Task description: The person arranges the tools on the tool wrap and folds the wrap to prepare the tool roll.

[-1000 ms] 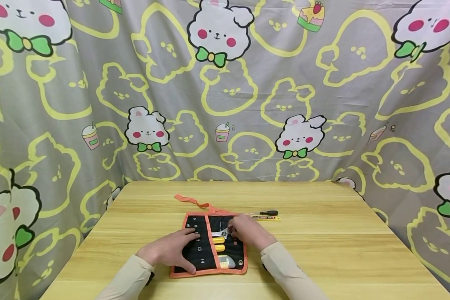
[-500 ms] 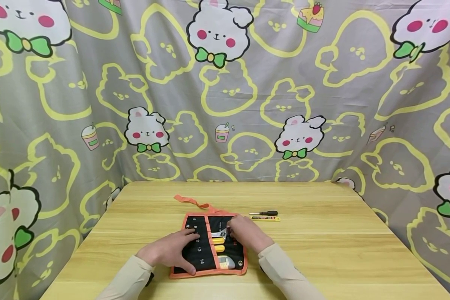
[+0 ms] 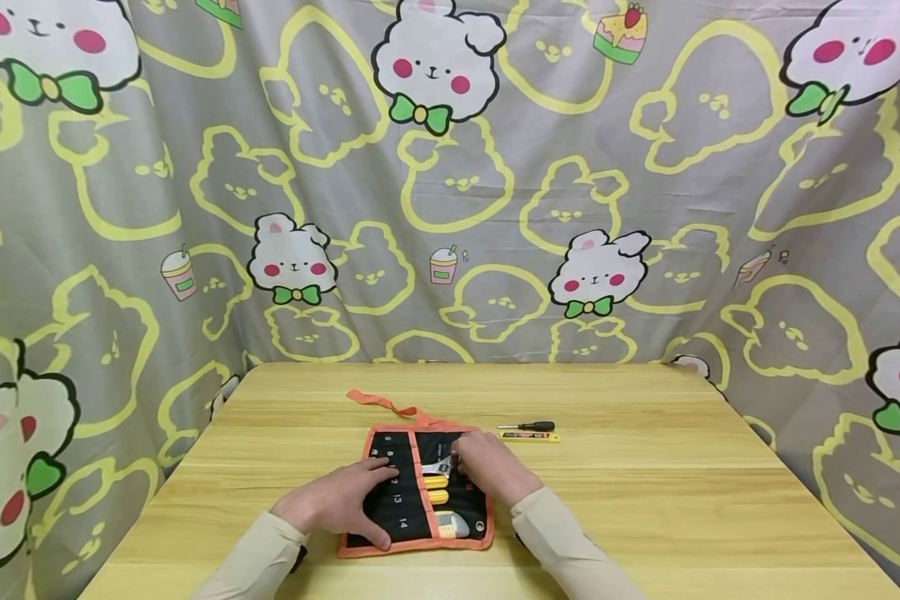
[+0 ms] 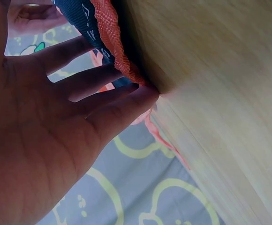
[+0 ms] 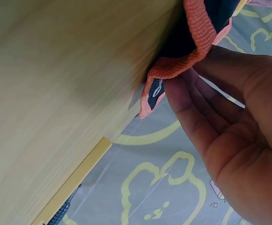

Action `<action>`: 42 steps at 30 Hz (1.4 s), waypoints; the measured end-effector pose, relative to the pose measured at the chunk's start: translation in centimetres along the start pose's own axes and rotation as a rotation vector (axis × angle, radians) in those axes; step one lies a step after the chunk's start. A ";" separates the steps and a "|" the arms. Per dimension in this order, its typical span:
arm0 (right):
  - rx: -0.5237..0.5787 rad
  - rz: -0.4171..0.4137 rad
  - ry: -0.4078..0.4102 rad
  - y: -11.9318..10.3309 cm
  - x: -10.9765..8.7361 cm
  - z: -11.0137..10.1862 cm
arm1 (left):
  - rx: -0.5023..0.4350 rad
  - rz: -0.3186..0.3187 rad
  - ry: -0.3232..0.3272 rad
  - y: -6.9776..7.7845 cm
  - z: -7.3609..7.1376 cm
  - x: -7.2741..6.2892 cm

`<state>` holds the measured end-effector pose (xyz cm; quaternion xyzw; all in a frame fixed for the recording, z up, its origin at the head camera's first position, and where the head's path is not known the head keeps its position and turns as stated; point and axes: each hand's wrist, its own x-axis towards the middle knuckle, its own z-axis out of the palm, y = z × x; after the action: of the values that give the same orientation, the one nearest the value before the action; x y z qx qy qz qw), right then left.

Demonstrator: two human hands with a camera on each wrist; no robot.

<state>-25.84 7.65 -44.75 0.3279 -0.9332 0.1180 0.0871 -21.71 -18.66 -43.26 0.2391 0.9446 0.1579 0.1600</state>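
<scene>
A black tool roll with orange trim and white printed numbers lies unrolled on the table. My left hand rests on its left half, fingers spread and thumb near the front edge; the left wrist view shows the fingertips at the orange trim. My right hand is over the upper right pocket, its curled fingers pinching the head of a silver adjustable wrench; the fingertips are partly hidden. Below the wrench, two yellow handles and a grey-and-yellow utility knife stick out of the pockets.
Behind the right hand lie a black-handled screwdriver and a flat yellow-edged strip. An orange tie strap trails from the roll's far edge. A patterned curtain encloses the wooden table.
My right hand and forearm have shifted slightly left, and the wrench's head has tilted a little. The left hand stays in place on the roll.
</scene>
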 end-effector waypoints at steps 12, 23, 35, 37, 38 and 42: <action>0.021 0.039 -0.005 -0.3 0.0 0.0 | -0.006 -0.009 -0.003 -0.1 0.1 0.0; -0.002 0.035 -0.005 -0.5 0.1 -0.1 | -0.007 0.000 0.000 -0.2 0.0 0.1; 0.128 0.036 -0.149 0.7 -0.1 -1.3 | -0.017 -0.001 -0.004 -0.4 -0.1 -0.1; 0.149 0.013 -0.162 1.1 -0.2 -1.5 | -0.017 0.000 -0.004 -0.4 -0.1 -0.1; 0.158 0.010 -0.167 1.2 -0.2 -1.6 | -0.017 0.004 -0.004 -0.4 -0.1 -0.1; 0.188 0.007 -0.160 1.6 -0.3 -2.0 | -0.017 0.006 -0.002 -0.4 -0.2 -0.2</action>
<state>-26.50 9.57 -43.17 0.3397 -0.9232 0.1787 -0.0189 -21.72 -19.11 -43.21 0.2406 0.9424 0.1664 0.1624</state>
